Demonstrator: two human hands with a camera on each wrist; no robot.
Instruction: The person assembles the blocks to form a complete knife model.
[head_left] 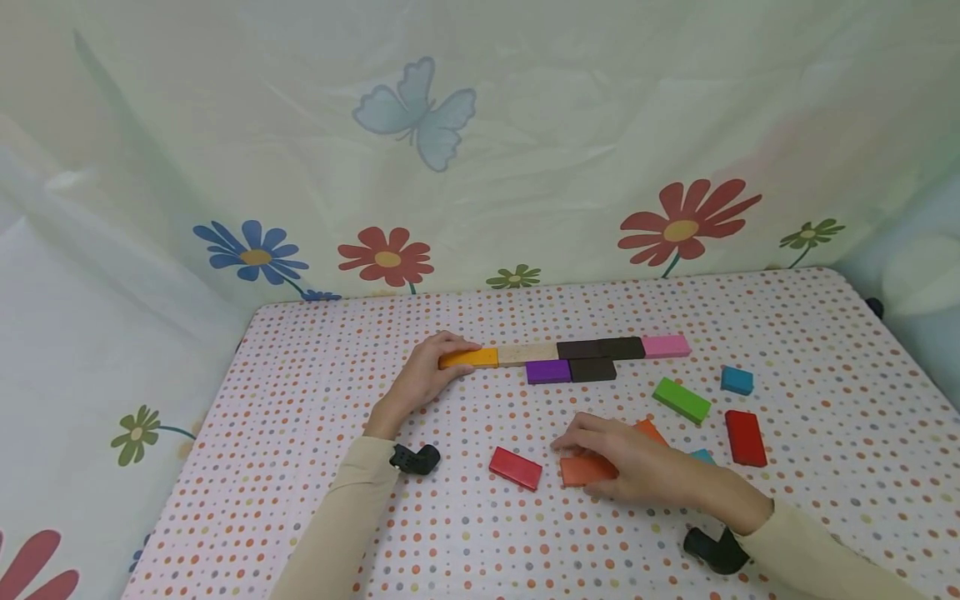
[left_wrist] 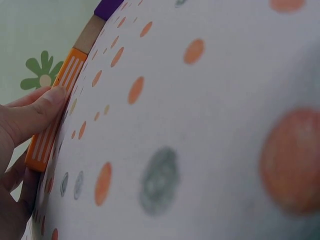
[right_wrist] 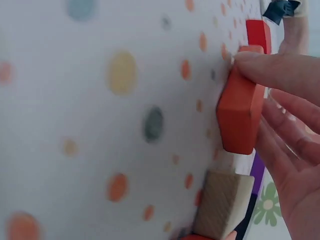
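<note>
In the head view, my left hand holds a yellow-orange block at the left end of a row, thumb on its near side. Its striped long side shows in the left wrist view, with the thumb pressed on it. A bare wood-coloured block adjoins it on the right. My right hand grips an orange-red block on the near part of the table, thumb on one side in the right wrist view. Partly hidden behind that hand are an orange block and a light blue block.
The row continues with dark blocks and a pink block. Below it lie a purple block and a dark block. Loose around are red, green, blue and darker red blocks.
</note>
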